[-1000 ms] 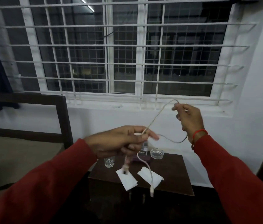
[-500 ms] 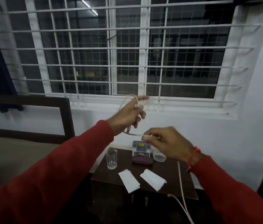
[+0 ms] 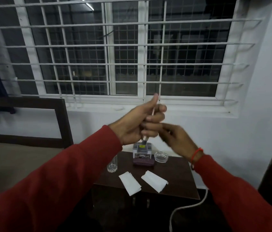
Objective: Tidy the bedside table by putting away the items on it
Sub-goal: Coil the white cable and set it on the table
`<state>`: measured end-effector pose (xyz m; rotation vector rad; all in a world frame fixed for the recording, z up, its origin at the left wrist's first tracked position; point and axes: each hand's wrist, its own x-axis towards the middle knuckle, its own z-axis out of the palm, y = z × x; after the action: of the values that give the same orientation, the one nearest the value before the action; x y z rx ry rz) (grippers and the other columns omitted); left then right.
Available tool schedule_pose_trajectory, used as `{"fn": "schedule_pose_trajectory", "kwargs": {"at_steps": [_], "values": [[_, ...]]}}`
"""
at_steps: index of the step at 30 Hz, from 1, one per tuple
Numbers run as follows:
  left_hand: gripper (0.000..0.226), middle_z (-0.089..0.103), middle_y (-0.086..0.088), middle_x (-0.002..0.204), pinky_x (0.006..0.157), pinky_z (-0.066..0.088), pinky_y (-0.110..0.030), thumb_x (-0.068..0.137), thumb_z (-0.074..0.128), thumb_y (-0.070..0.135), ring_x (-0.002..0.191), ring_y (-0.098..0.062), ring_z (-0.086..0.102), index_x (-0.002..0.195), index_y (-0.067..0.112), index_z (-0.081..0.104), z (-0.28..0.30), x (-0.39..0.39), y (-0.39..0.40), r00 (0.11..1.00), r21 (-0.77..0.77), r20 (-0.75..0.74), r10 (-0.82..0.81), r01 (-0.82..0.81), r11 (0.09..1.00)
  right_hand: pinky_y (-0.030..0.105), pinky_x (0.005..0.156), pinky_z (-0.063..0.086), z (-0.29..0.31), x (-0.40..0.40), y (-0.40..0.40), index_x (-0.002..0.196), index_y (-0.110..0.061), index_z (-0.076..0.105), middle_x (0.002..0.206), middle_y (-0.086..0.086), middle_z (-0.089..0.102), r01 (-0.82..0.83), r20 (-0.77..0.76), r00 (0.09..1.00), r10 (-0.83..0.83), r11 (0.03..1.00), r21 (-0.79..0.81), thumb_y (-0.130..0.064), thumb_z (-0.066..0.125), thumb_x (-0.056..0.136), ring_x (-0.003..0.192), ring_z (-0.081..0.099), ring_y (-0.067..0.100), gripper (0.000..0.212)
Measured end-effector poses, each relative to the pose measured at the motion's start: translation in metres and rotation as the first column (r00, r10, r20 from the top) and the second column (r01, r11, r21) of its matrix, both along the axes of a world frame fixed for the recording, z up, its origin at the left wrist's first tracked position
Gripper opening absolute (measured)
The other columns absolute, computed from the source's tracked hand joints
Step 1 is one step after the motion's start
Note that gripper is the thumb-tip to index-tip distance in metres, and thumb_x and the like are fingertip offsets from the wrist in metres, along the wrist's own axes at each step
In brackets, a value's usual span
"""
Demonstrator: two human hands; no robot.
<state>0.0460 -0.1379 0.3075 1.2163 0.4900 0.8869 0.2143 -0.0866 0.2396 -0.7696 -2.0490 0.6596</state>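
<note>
From the head camera I see my left hand [image 3: 137, 124] raised above the bedside table [image 3: 173, 174], fingers curled round a white cable [image 3: 152, 111], thumb pointing up. My right hand [image 3: 177, 139] is just beside it and blurred; its fingers meet the left hand's, but I cannot tell whether they pinch the cable. A length of cable hangs low at the right, past the table's near right corner. On the table: a glass [image 3: 112, 165] at the left, a small box [image 3: 142, 154] at the far middle, an ashtray [image 3: 161, 156] right of it, and two white tissues [image 3: 129, 183] near the front edge.
</note>
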Motion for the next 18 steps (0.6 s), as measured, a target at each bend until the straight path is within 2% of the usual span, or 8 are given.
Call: {"fn": "schedule_pose_trajectory", "kwargs": {"at_steps": [3, 5, 6, 8, 9, 13, 16, 18], "values": [[0.045, 0.031, 0.007, 0.061, 0.046, 0.033, -0.022, 0.103, 0.040, 0.055, 0.048, -0.007, 0.029, 0.098, 0.015, 0.060, 0.001, -0.004, 0.015, 0.938, 0.131, 0.059, 0.340, -0.345, 0.929, 0.018, 0.052, 0.044, -0.014, -0.014, -0.018, 0.118, -0.035, 0.066, 0.061, 0.000, 0.061, -0.087, 0.182, 0.978, 0.100, 0.993, -0.081, -0.035, 0.055, 0.100, 0.051, 0.053, 0.002, 0.022], [0.049, 0.033, 0.006, 0.065, 0.051, 0.035, -0.025, 0.104, 0.036, 0.056, 0.052, -0.008, 0.032, 0.104, 0.014, 0.060, -0.005, -0.011, 0.024, 0.858, 0.286, -0.050, 0.511, -0.477, 0.831, 0.025, 0.064, 0.054, -0.009, -0.015, -0.026, 0.123, -0.033, 0.065, 0.080, 0.003, 0.074, -0.087, 0.254, 0.963, 0.090, 0.996, -0.023, -0.041, 0.060, 0.095, 0.066, 0.065, 0.009, 0.030], [0.052, 0.034, 0.006, 0.067, 0.053, 0.037, -0.025, 0.104, 0.033, 0.058, 0.053, -0.008, 0.033, 0.105, 0.014, 0.060, -0.010, -0.014, 0.027, 0.820, 0.355, -0.118, 0.561, -0.493, 0.795, 0.024, 0.071, 0.054, -0.004, -0.013, -0.028, 0.121, -0.029, 0.067, 0.087, -0.003, 0.076, -0.071, 0.284, 0.957, 0.056, 0.996, 0.044, -0.042, 0.061, 0.094, 0.074, 0.068, 0.006, 0.031], [0.056, 0.035, 0.005, 0.070, 0.054, 0.040, -0.025, 0.103, 0.029, 0.061, 0.055, -0.008, 0.035, 0.106, 0.015, 0.062, -0.019, -0.018, 0.031, 0.749, 0.462, -0.233, 0.620, -0.476, 0.749, 0.013, 0.068, 0.047, 0.008, -0.009, -0.032, 0.111, -0.026, 0.073, 0.072, -0.022, 0.070, -0.045, 0.303, 0.953, 0.003, 0.990, 0.131, -0.041, 0.062, 0.093, 0.069, 0.063, -0.003, 0.026], [0.057, 0.036, 0.005, 0.071, 0.054, 0.040, -0.024, 0.103, 0.030, 0.061, 0.055, -0.008, 0.035, 0.105, 0.016, 0.063, -0.023, -0.019, 0.032, 0.724, 0.496, -0.261, 0.638, -0.467, 0.732, 0.011, 0.063, 0.044, 0.012, -0.007, -0.032, 0.105, -0.026, 0.075, 0.062, -0.022, 0.065, -0.038, 0.300, 0.954, -0.006, 0.990, 0.139, -0.040, 0.063, 0.093, 0.062, 0.060, -0.002, 0.022], [0.059, 0.048, 0.003, 0.073, 0.055, 0.043, -0.027, 0.105, 0.030, 0.058, 0.056, -0.008, 0.044, 0.102, 0.013, 0.067, -0.029, -0.019, 0.030, 0.657, 0.583, -0.366, 0.659, -0.390, 0.712, 0.022, 0.062, 0.047, 0.019, -0.003, -0.034, 0.095, -0.028, 0.075, 0.071, -0.005, 0.072, -0.012, 0.342, 0.938, -0.048, 0.985, 0.173, -0.042, 0.065, 0.091, 0.062, 0.063, 0.008, 0.019], [0.070, 0.051, 0.008, 0.049, 0.044, 0.039, -0.019, 0.106, 0.023, 0.058, 0.044, -0.006, 0.047, 0.072, 0.012, 0.063, -0.034, -0.010, 0.025, 0.585, 0.628, -0.562, 0.585, -0.158, 0.762, 0.027, 0.074, 0.055, 0.028, 0.001, -0.034, 0.090, -0.025, 0.076, 0.079, -0.007, 0.075, 0.007, 0.277, 0.959, -0.059, 0.982, 0.188, -0.037, 0.072, 0.086, 0.073, 0.068, 0.003, 0.013], [0.076, 0.049, 0.005, 0.047, 0.044, 0.037, -0.020, 0.102, 0.017, 0.067, 0.042, -0.009, 0.047, 0.061, 0.018, 0.058, -0.040, -0.005, 0.021, 0.624, 0.513, -0.613, 0.485, -0.153, 0.845, 0.033, 0.080, 0.057, 0.036, 0.002, -0.035, 0.086, -0.023, 0.077, 0.079, -0.008, 0.076, 0.004, 0.234, 0.971, -0.048, 0.983, 0.186, -0.031, 0.078, 0.082, 0.077, 0.070, 0.003, 0.009]]}}
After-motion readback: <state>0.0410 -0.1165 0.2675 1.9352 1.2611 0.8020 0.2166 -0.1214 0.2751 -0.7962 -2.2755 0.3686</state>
